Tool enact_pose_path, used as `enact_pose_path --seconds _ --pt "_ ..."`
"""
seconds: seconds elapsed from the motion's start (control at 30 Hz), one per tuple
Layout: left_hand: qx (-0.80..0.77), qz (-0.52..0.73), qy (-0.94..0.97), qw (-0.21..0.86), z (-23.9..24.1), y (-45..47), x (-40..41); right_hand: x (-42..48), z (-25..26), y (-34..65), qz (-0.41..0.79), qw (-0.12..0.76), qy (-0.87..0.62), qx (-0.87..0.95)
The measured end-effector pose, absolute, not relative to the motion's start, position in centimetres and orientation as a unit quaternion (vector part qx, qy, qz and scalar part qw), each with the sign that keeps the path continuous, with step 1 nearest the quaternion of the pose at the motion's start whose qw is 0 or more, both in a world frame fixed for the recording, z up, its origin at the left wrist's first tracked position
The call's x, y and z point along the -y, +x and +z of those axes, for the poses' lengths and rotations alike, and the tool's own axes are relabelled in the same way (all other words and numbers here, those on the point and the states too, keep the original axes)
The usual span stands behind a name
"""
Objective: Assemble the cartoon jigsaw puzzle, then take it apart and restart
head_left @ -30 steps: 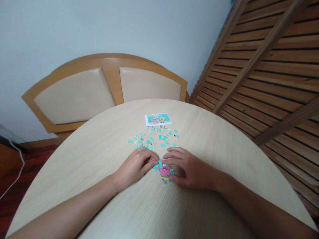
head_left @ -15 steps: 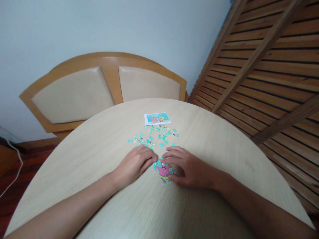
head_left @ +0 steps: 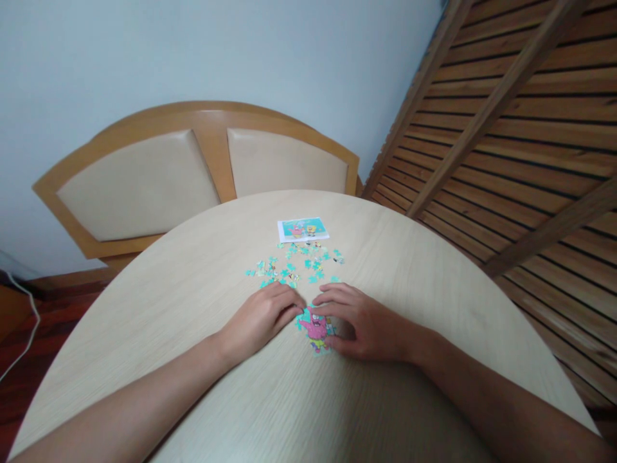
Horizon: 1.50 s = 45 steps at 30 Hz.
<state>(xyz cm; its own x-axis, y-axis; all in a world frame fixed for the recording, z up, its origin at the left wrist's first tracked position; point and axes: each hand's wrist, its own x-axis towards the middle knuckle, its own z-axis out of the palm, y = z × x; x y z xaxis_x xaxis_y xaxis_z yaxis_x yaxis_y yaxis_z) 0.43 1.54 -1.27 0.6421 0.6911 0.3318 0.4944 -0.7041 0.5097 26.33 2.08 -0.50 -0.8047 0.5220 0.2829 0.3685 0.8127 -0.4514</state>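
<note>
A partly joined jigsaw puzzle (head_left: pixel 315 329) lies on the table in front of me, showing a pink cartoon starfish on teal. At its upper left corner, my left hand (head_left: pixel 267 315) is closed, thumb and forefinger pinched on a small teal puzzle piece (head_left: pixel 305 311) mostly covered by the fingertips. My right hand (head_left: pixel 364 323) arches over the right side of the puzzle with its fingers apart. Its index fingertip touches near the top and the thumb rests by the lower right edge. That hand hides part of the puzzle's right side.
Several loose puzzle pieces (head_left: pixel 313 263) are scattered beyond my hands. Behind them lies a reference picture (head_left: pixel 303 229) with two cartoon figures. The round wooden table (head_left: pixel 193 257) has a padded chair back (head_left: pixel 222 154) at its far side and a slatted wooden screen (head_left: pixel 506 128) to the right.
Both hands stay nearly in place at the puzzle; the left fingertips have shifted very slightly at its upper left corner. The whole view has drifted a little.
</note>
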Motion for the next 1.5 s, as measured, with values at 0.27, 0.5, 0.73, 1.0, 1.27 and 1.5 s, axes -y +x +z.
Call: enact_pose_path --seconds 0.27,0.5,0.73,1.0,1.27,1.5 --pt "-0.348 0.273 0.87 0.218 -1.4 0.6 -1.6 -2.1 -0.4 26.3 0.195 0.206 -0.235 0.93" --pt "-0.354 0.273 0.868 0.215 -1.5 0.6 -1.5 -2.2 -0.6 26.3 0.197 0.212 -0.23 0.929" --pt "-0.364 0.27 0.868 0.203 -0.9 0.3 -1.3 -2.1 -0.5 26.3 0.203 0.212 -0.234 0.927" --pt "-0.348 0.263 0.875 0.212 -0.9 0.0 -1.4 -2.0 -0.5 26.3 0.202 0.209 -0.236 0.927" --pt "-0.337 0.267 0.877 0.215 -0.9 0.3 -1.3 -2.0 -0.4 26.4 0.197 0.204 -0.238 0.929" --pt "-0.282 0.196 0.922 0.179 0.2 -0.9 -1.6 -2.1 -0.4 26.3 0.192 0.2 -0.241 0.93"
